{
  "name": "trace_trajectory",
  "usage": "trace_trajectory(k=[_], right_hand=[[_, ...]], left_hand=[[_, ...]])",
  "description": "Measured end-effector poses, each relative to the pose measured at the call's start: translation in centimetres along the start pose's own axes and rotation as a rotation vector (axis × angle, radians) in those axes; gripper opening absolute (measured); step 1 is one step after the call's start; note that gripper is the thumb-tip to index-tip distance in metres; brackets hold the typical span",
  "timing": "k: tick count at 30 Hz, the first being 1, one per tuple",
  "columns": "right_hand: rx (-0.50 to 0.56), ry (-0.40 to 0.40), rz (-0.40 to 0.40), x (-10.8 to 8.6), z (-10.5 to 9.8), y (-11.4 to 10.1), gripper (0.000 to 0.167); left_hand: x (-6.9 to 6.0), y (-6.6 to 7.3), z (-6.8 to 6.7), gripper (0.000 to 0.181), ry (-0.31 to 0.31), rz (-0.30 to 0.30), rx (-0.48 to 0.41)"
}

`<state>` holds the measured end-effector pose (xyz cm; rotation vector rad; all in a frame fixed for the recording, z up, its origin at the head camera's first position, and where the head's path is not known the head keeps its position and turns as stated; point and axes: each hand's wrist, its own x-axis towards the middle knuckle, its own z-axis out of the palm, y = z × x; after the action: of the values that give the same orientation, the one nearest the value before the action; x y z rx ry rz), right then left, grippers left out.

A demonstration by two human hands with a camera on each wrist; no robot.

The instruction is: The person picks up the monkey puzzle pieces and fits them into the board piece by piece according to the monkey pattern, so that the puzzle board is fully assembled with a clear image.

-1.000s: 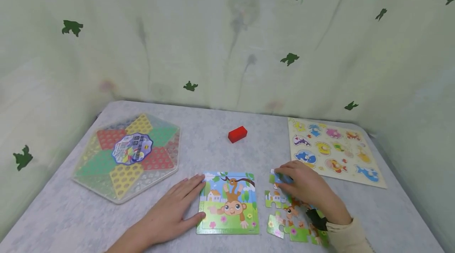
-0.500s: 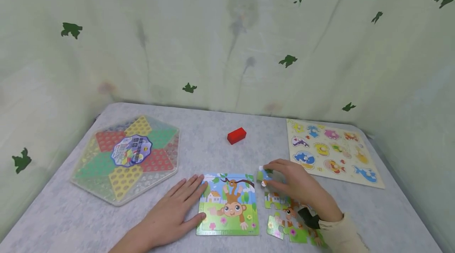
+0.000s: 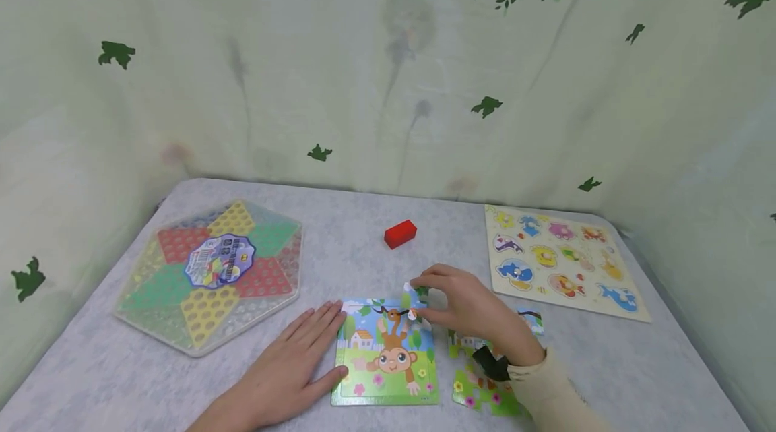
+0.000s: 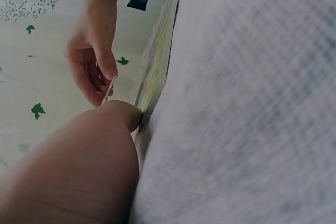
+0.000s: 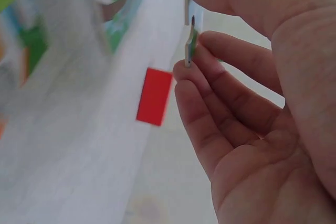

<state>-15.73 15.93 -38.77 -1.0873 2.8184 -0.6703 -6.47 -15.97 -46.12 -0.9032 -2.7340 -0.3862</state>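
Note:
A puzzle piece (image 3: 410, 296) with blue and green print is pinched between the thumb and fingers of my right hand (image 3: 469, 307). In the right wrist view the piece (image 5: 190, 45) is seen edge-on, held off the table. In the head view it overlaps the top right of a square monkey picture board (image 3: 384, 385). My left hand (image 3: 297, 361) lies with straight fingers at the board's left edge, fingertips and thumb touching it. Several loose puzzle pieces (image 3: 500, 402) lie right of the board, partly hidden under my right wrist.
A hexagonal Chinese checkers box (image 3: 200, 344) lies on the left of the table. Behind the board sits a red block (image 3: 400, 234). An animal puzzle board (image 3: 576, 304) lies at the back right. A printed curtain (image 3: 364, 81) hangs behind the table.
My right hand has moved left from the loose pieces to the monkey board's top right corner, carrying the puzzle piece. The left hand stays at the board's edge.

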Motion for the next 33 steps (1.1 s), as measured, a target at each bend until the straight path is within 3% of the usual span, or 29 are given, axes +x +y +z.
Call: trace_trajectory(k=[8, 22, 28, 33], right_hand=[[0.014, -0.036, -0.026, 1.8, 0.5, -1.5, 0.037], [0.012, -0.036, -0.106, 2.3, 5.0, -3.1, 0.034], [-0.021, -0.034, -0.119, 2.4, 5.0, -3.5, 0.035], [-0.033, -0.047, -0.123, 2.7, 4.4, -4.0, 0.032]], left_hand=[[0.0, 0.0, -0.1, 0.069, 0.014, -0.002, -0.006], [0.1, -0.2, -0.3, 0.067, 0.006, 0.010, -0.018], [0.2, -0.2, -0.3, 0.067, 0.013, 0.004, -0.008], [0.5, -0.6, -0.9, 0.066, -0.030, 0.010, -0.072]])
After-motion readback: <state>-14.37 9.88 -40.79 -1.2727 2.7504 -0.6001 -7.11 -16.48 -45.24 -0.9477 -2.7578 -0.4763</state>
